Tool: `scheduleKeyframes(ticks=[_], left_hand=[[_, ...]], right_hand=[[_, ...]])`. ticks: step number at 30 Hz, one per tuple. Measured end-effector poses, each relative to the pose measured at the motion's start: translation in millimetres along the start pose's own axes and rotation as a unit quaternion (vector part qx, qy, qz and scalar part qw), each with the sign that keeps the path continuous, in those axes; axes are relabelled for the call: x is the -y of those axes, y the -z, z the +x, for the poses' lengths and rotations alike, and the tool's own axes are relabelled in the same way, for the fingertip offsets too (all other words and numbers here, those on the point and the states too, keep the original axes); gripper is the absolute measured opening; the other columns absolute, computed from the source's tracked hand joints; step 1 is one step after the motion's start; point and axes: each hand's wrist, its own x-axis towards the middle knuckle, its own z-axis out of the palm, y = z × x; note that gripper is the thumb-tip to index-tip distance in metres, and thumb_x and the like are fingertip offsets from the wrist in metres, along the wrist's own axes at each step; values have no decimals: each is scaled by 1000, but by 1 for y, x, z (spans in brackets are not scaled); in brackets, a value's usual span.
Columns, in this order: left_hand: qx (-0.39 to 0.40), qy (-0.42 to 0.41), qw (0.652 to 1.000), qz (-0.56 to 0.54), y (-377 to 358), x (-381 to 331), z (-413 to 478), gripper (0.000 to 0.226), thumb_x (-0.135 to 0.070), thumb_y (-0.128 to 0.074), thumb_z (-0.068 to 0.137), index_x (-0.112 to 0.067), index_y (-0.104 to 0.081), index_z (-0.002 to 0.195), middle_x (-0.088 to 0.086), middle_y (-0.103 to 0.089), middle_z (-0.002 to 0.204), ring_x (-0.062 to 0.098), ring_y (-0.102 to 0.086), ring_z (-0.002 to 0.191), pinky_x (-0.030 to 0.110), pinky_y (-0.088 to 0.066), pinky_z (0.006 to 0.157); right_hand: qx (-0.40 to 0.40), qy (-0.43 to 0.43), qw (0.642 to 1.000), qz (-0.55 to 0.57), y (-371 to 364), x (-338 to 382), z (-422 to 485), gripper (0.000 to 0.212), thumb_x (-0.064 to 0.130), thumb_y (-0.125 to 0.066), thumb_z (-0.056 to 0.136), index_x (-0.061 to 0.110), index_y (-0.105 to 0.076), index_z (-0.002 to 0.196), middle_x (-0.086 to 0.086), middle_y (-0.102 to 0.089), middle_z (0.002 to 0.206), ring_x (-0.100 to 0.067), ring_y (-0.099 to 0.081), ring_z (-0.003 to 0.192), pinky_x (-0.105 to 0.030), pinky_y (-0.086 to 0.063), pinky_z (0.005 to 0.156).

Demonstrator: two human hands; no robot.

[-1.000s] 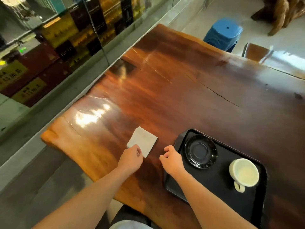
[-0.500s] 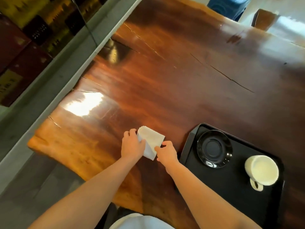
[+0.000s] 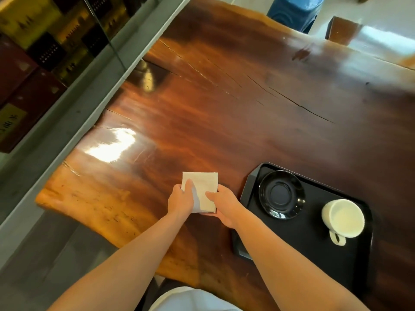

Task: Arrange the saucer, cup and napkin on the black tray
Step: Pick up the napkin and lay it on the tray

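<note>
A white folded napkin is held just above the wooden table, to the left of the black tray. My left hand grips its left side and my right hand pinches its right side. On the tray a black saucer lies at the far left corner. A cream cup rests to the right of the saucer, its handle pointing toward me. The saucer and cup are apart.
The polished wooden table has a cracked top and a curved near edge. A glass cabinet with boxes runs along the left. A blue stool stands beyond the far edge.
Both hands have closed on the napkin, which lay flat on the table a second ago under my left hand alone. It has turned squarer to me and sits closer to the tray.
</note>
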Motion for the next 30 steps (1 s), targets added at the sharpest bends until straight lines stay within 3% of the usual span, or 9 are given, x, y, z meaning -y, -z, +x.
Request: scheduleKeyframes(ticks=[7,13,18,22,26,30], left_hand=[[33,28,996,-74,-27,-4,-42,61,-65,-30,98,-18,-59,125,6,-65,116,27,-64,106,42,-54,100],[69,-4,992,-103,-74,0,-94,55,-67,-32,96,-24,-55,120,6,-64,119,28,-63,108,45,-54,99],[70,-45,993,-86,-130,8,-143,56,-57,-33,102,-14,-60,125,10,-65,117,29,-63,105,43,-55,93],[52,-100,993,-29,-165,14,-174,56,-53,-31,104,-9,-62,120,12,-64,115,31,-60,104,41,-48,87],[53,-124,991,-2,-188,17,-195,56,-51,-29,105,-7,-61,118,11,-63,112,26,-56,99,37,-42,79],[50,-148,988,10,-202,15,-213,50,-49,-28,106,-9,-57,111,8,-60,108,24,-55,98,34,-39,80]], right_hand=[[47,4,999,24,50,-27,-39,37,10,-48,104,20,-47,140,-8,-60,133,-30,-61,118,-50,-60,89],[39,29,999,24,111,-65,-77,36,4,-45,103,15,-49,137,-10,-61,130,-29,-63,113,-40,-61,71],[11,26,999,43,168,-107,-96,35,5,-46,102,17,-51,134,-10,-63,127,-30,-65,110,-49,-61,84],[-23,8,998,57,205,-132,-112,37,14,-46,103,18,-49,139,-12,-61,131,-34,-64,112,-50,-62,81],[-67,-43,996,30,231,-146,-125,42,32,-44,106,21,-40,146,-13,-54,135,-35,-60,111,-41,-61,70],[-75,-3,997,-35,249,-164,-128,43,43,-37,105,24,-45,142,-14,-63,118,-26,-62,86,-30,-53,57]])
